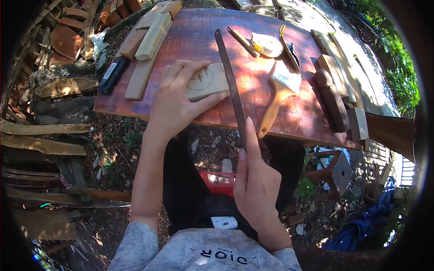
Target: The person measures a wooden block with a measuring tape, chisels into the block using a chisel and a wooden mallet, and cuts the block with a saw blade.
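My left hand (178, 92) grips a pale wooden block (209, 83) near the front edge of the table, fingers over its far side and thumb along the near side. A dotted ring and a darker pattern mark the block's top. In my right hand (257, 180) is a long, flat, dark metal blade (232, 81) with a small hole at its far tip. The index finger lies along the blade, and its grip end is hidden in the hand. The blade runs beside the block's right end; whether they touch I cannot tell.
On the reddish wooden table (199, 36) are a paintbrush (276, 97), a tape measure (266, 44), a pen-like tool (244, 41) and a dark wooden tool (331, 99). Wood strips (153, 36) and a black object (113, 76) lie left. A stool (332, 171) stands below right.
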`<state>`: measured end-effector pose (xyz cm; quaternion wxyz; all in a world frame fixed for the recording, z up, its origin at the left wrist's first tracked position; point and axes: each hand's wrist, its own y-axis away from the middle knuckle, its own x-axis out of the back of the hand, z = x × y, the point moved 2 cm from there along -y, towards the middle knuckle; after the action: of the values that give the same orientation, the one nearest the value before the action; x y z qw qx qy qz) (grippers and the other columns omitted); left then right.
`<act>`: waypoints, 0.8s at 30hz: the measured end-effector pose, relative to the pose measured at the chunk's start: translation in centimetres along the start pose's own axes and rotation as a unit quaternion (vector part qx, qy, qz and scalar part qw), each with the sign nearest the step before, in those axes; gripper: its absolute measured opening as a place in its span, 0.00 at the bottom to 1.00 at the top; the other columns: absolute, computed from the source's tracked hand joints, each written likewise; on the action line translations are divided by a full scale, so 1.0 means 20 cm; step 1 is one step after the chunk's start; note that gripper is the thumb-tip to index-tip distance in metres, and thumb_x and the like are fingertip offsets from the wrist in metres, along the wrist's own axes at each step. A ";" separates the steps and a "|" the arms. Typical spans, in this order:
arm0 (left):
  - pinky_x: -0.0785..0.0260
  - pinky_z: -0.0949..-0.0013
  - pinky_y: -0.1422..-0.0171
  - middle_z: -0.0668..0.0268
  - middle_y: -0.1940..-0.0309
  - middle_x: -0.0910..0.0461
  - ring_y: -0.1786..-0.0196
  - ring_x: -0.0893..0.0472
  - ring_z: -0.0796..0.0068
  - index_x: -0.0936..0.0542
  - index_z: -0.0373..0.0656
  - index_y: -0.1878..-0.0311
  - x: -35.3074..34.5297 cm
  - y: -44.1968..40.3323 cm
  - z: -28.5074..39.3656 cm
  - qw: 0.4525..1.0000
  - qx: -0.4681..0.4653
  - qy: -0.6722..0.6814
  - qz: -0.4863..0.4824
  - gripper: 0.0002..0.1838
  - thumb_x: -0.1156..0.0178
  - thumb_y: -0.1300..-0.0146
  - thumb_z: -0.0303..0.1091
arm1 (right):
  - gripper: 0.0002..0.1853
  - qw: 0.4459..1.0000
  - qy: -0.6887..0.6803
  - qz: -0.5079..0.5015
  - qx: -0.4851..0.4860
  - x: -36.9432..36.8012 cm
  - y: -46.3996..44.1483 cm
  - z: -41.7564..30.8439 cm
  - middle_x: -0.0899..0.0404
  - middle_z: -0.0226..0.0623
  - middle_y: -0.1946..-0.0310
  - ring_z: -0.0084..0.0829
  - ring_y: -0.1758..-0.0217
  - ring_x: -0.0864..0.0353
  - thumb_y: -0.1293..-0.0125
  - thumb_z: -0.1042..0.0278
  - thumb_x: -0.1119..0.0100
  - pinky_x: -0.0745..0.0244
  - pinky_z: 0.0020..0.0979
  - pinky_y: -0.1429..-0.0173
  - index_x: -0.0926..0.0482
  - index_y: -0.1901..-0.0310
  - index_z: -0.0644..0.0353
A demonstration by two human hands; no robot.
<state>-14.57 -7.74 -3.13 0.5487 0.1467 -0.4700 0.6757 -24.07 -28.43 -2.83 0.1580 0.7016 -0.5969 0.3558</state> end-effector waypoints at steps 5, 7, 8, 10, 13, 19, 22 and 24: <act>0.27 0.53 0.36 0.58 0.50 0.20 0.43 0.20 0.54 0.17 0.43 0.38 0.00 0.00 -0.01 1.000 0.013 0.024 -0.006 0.34 0.20 0.46 0.46 | 0.31 1.000 0.024 -0.008 0.009 0.06 0.04 -0.02 0.14 0.52 0.64 0.41 0.75 0.15 0.24 0.80 0.46 0.24 0.37 0.68 0.34 0.20 0.62; 0.27 0.54 0.36 0.59 0.51 0.20 0.43 0.20 0.54 0.17 0.43 0.38 0.00 -0.01 -0.01 0.999 0.011 0.028 -0.011 0.33 0.20 0.47 0.45 | 0.32 0.999 0.037 -0.001 0.012 0.05 0.02 -0.02 0.15 0.51 0.66 0.42 0.75 0.16 0.26 0.81 0.44 0.24 0.37 0.68 0.33 0.21 0.62; 0.27 0.54 0.37 0.59 0.51 0.20 0.44 0.20 0.54 0.16 0.43 0.38 0.01 -0.01 -0.01 1.000 0.005 0.023 -0.012 0.33 0.20 0.47 0.45 | 0.33 0.999 0.046 0.004 0.011 0.04 0.00 -0.02 0.15 0.50 0.68 0.42 0.76 0.16 0.27 0.81 0.43 0.24 0.38 0.69 0.33 0.21 0.61; 0.27 0.54 0.37 0.59 0.51 0.20 0.44 0.20 0.55 0.16 0.44 0.38 0.01 -0.01 -0.01 1.000 0.001 0.024 -0.018 0.33 0.19 0.47 0.45 | 0.35 0.998 0.064 0.015 0.010 0.01 -0.06 -0.03 0.17 0.48 0.71 0.43 0.76 0.16 0.30 0.82 0.41 0.24 0.38 0.69 0.32 0.21 0.59; 0.27 0.54 0.37 0.59 0.52 0.20 0.44 0.20 0.55 0.16 0.44 0.39 0.01 -0.01 -0.01 0.999 0.003 0.037 -0.024 0.33 0.19 0.48 0.45 | 0.37 0.996 0.078 0.032 0.005 -0.03 -0.19 -0.04 0.21 0.45 0.77 0.44 0.77 0.17 0.32 0.82 0.40 0.25 0.40 0.70 0.31 0.21 0.55; 0.26 0.55 0.38 0.60 0.52 0.20 0.45 0.19 0.56 0.15 0.45 0.39 0.00 -0.01 -0.01 0.999 0.018 0.033 -0.010 0.33 0.19 0.48 0.45 | 0.35 0.996 0.058 0.051 0.038 -0.06 -0.24 -0.02 0.23 0.46 0.77 0.44 0.77 0.18 0.30 0.82 0.41 0.26 0.41 0.70 0.30 0.22 0.56; 0.26 0.56 0.38 0.60 0.52 0.20 0.45 0.19 0.57 0.16 0.45 0.39 -0.01 -0.01 -0.03 0.999 0.021 0.029 0.002 0.33 0.18 0.48 0.44 | 0.34 0.996 0.086 -0.011 0.003 0.06 -0.12 -0.05 0.22 0.48 0.76 0.45 0.77 0.19 0.30 0.82 0.42 0.26 0.40 0.69 0.31 0.22 0.58; 0.27 0.57 0.37 0.61 0.51 0.20 0.44 0.20 0.59 0.16 0.45 0.37 -0.01 -0.01 -0.04 1.000 0.013 0.022 -0.006 0.34 0.18 0.49 0.40 | 0.33 0.996 0.086 -0.017 -0.003 0.08 -0.08 -0.06 0.22 0.49 0.76 0.45 0.76 0.19 0.29 0.83 0.42 0.26 0.40 0.68 0.30 0.22 0.60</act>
<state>-14.07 -7.24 -3.55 0.5610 0.1411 -0.4480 0.6816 -22.80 -28.42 -0.47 0.2170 0.6778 -0.5702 0.4104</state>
